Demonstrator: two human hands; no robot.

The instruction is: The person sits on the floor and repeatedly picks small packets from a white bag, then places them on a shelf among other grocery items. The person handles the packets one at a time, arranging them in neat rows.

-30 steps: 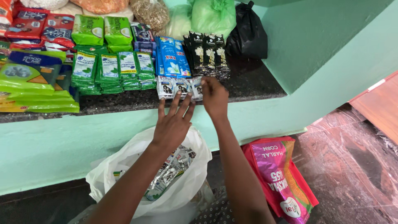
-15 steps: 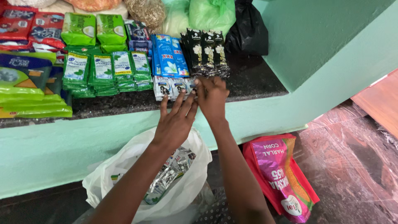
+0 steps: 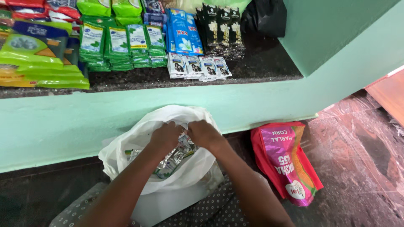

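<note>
- Reaching into the white plastic bag (image 3: 168,197), both hands are seen only from the back, so the fingertips are hidden inside the bag's mouth.
- The left hand (image 3: 165,136) is curled downward at the bag's opening; its fingers are bent and closed among the silvery sachets (image 3: 172,159), though which sachet is pinched cannot be told.
- The right hand (image 3: 205,133) lies just beside the left one, its fingers likewise bent and buried at the bag's rim; whether plastic or a sachet is gripped cannot be told.
- The sachets are only partly shown through the opening, as a shiny strip running down between the forearms; their print is too small to make out.
- The bag stands on the floor, against the pale green wall below the counter (image 3: 269,67), and its lower part is hidden by the forearms and a dotted cloth (image 3: 219,210).
- A pink and yellow pouch (image 3: 286,162) is leaned against the wall to the right of the bag, apart from it.
- On the counter, small white sachets (image 3: 198,67) are laid in a row near the front edge, with green packets (image 3: 122,46), blue packets (image 3: 183,31) and dark packets (image 3: 221,27) behind them.
- The goods at the upper and left edges are cut off by the frame, and a black bag (image 3: 263,17) at the back is partly cut off too.
</note>
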